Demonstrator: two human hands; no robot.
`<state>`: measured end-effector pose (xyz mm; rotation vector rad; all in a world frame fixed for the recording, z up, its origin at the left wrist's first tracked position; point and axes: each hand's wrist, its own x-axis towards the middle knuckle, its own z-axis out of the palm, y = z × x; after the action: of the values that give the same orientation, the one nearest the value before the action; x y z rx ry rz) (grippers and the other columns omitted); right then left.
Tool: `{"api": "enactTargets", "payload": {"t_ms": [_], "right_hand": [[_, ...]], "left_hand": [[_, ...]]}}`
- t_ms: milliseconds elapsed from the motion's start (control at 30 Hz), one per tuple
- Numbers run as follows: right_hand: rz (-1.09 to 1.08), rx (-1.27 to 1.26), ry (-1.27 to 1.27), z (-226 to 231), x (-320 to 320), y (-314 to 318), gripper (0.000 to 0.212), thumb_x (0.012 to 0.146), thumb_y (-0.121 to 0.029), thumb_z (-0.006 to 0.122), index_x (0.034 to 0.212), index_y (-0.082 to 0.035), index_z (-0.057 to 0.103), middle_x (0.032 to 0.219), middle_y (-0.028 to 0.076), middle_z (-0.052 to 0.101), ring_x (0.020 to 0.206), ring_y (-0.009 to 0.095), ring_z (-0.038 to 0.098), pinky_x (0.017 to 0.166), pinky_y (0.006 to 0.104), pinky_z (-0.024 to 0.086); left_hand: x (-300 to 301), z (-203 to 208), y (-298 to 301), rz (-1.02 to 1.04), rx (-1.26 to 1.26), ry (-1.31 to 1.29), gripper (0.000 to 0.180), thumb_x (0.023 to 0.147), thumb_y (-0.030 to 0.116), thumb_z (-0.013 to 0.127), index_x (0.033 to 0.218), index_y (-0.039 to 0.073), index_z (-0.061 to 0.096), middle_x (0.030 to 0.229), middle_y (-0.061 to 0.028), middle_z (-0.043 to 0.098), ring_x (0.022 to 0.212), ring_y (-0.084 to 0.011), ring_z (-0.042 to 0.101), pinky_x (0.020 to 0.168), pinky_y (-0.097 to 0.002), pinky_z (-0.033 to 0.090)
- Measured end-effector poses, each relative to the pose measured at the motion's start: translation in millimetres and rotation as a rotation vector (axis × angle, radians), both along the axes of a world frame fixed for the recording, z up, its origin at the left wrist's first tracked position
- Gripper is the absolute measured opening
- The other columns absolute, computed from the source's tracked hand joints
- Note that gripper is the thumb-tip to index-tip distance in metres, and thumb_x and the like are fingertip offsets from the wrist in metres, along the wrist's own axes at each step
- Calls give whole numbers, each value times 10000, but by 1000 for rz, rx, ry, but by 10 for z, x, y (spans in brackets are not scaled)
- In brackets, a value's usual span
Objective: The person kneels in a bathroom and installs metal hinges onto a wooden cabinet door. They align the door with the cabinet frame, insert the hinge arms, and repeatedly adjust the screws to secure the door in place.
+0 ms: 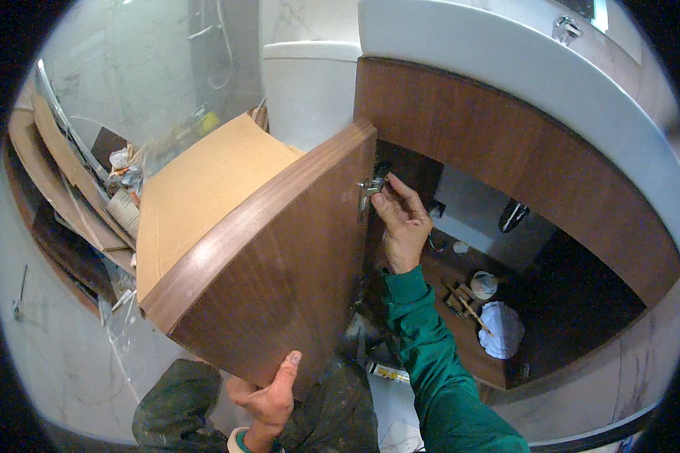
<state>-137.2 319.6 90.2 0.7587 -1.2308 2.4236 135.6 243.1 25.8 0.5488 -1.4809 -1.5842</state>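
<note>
Head view: brown wood-grain cabinet door [272, 279] stands swung out from the vanity cabinet [499, 128], hinge side up against the opening. Left hand [268, 396] grips the door's lower edge, thumb flat on the near face, fingers curled below it. Right hand [406, 234], green sleeve, up at the metal hinge [370, 186] on the door's far edge; thumb and forefinger tips at the hardware, can't tell if they pinch it or only touch. White washbasin [461, 45] on top of the vanity, chrome faucet [565, 30] on it. Cabinet floor: crumpled pale cloth [500, 330], thin wooden stick [472, 309], round clear container [483, 285]. Behind door: cardboard sheet [211, 181], white toilet cistern [310, 83].
</note>
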Motion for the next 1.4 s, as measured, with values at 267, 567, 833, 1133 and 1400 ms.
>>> {"api": "enactTargets", "payload": {"t_ms": [267, 567, 833, 1133, 1400], "right_hand": [[-22, 18, 32, 17, -11, -49, 400, 755, 8, 741, 1121, 51, 585, 1044, 128, 638, 954, 183, 618, 874, 300, 496], [-31, -17, 16, 66, 37, -102, 397, 746, 4, 752, 1104, 41, 587, 1033, 121, 643, 939, 179, 621, 875, 301, 493], [56, 47, -11, 67, -84, 6, 409, 712, 47, 756, 1075, 13, 571, 1089, 121, 613, 958, 219, 619, 881, 334, 504], [52, 19, 33, -6, -93, -49, 411, 701, 42, 767, 1064, 7, 579, 1108, 129, 599, 996, 227, 600, 892, 350, 499], [-120, 46, 116, -123, -81, -162, 414, 667, 11, 809, 1029, -21, 612, 1225, 103, 511, 1080, 213, 541, 905, 336, 467]], "left_hand": [[-23, -70, -97, 30, -60, -7, 559, 670, -27, 771, 1128, 8, 452, 1086, -137, 580, 945, -249, 560, 881, -400, 458], [-36, 21, -123, 20, -77, -25, 472, 676, -35, 768, 1075, -18, 516, 1067, -130, 604, 905, -233, 583, 836, -374, 478], [-67, 100, -165, 29, -120, 19, 473, 687, -40, 754, 1104, -13, 532, 1009, -114, 624, 848, -226, 603, 817, -365, 488], [-39, 34, -285, -3, -88, -1, 463, 670, -73, 749, 1077, -5, 539, 971, -98, 626, 850, -210, 603, 798, -350, 503], [-74, -61, -400, -5, -83, 21, 537, 664, -79, 752, 1127, 2, 492, 1028, -105, 605, 854, -209, 599, 808, -363, 506]]}}
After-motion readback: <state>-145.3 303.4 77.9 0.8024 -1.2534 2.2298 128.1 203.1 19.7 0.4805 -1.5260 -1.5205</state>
